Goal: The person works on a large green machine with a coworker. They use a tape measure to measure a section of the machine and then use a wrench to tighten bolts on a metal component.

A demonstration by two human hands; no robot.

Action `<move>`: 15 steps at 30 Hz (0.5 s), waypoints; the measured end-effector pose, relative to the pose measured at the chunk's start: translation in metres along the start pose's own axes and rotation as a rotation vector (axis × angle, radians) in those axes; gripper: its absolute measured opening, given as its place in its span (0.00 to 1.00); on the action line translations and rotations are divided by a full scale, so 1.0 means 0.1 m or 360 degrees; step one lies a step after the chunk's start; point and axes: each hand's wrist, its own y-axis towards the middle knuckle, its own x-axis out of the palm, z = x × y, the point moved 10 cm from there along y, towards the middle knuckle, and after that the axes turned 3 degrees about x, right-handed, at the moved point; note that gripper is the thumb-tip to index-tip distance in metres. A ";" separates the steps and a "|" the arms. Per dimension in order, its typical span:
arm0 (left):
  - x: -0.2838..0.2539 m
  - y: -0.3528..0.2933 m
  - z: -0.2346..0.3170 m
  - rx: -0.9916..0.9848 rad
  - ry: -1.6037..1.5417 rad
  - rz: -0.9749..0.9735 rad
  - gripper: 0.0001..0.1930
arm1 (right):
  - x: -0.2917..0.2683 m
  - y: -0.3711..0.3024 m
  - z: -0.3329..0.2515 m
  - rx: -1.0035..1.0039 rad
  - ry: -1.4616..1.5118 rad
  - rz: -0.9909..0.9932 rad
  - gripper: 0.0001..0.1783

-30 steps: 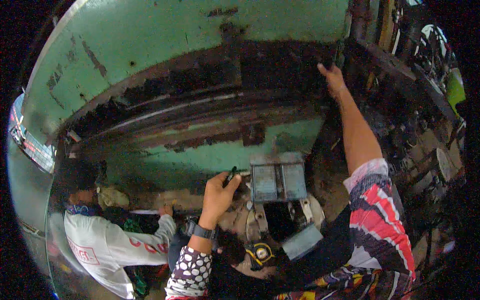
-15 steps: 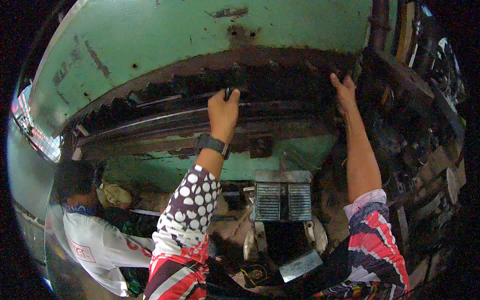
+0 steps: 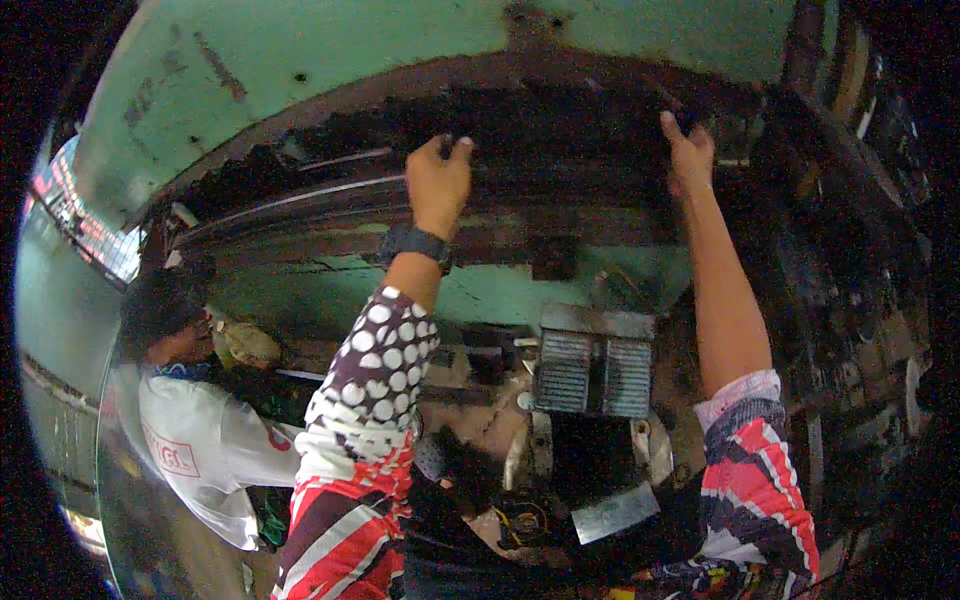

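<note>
**Both hands raised to the dark slot of a green machine**

Worn green-painted metal fills the head view: a large machine body with chipped paint arches over the top of the frame, and beneath it runs a dark, greasy recess that spans most of the width. A pale rail runs along the lower edge of that recess on the left side.

Both arms reach up into this recess, well apart from each other. The left hand is raised with its fingers curled and pinched together at the upper lip of the recess; something small and dark shows at the fingertips, but it is too blurred to tell what it is. A black wristwatch sits on that wrist, above a dotted sleeve. The right hand lies against the dark metal farther right, fingers extended upward and touching the surface; whether it grips anything cannot be told.

Below and between the arms stands a grey ribbed metal block, with a flat grey metal piece lower down among tangled parts.

At the left edge another person in a white shirt crouches beside the machine, head bent down.
</note>
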 end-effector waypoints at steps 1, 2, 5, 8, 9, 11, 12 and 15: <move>0.07 0.06 0.24 -0.0071 -0.0106 -0.0015 0.20 | -0.21 0.20 0.10 -0.0050 -0.0042 0.0032 0.46; 0.14 0.13 0.20 -0.0138 -0.0189 -0.0041 0.20 | -0.08 0.23 0.09 -0.0083 -0.0045 0.0022 0.44; 0.14 0.32 -0.01 -0.0327 -0.0354 -0.0062 0.20 | 0.19 0.06 -0.01 -0.0195 -0.0081 0.0057 0.39; -0.14 0.32 -0.06 -0.0487 -0.0388 0.0065 0.19 | 0.41 -0.42 -0.31 -0.0018 -0.0009 0.0098 0.52; -0.20 0.34 -0.12 -0.0488 -0.0504 0.0136 0.19 | 0.49 -0.42 -0.38 -0.0022 -0.0019 0.0042 0.47; -0.24 0.36 -0.25 -0.0526 -0.0737 0.0165 0.18 | 0.59 -0.40 -0.46 -0.0016 -0.0036 -0.0057 0.37; -0.22 0.37 -0.32 -0.0563 -0.0856 0.0122 0.18 | 0.60 -0.40 -0.51 -0.0057 -0.0131 -0.0038 0.36; -0.17 0.23 -0.40 -0.0412 -0.0643 0.0179 0.17 | 0.53 -0.52 -0.21 -0.0051 -0.0169 -0.0047 0.34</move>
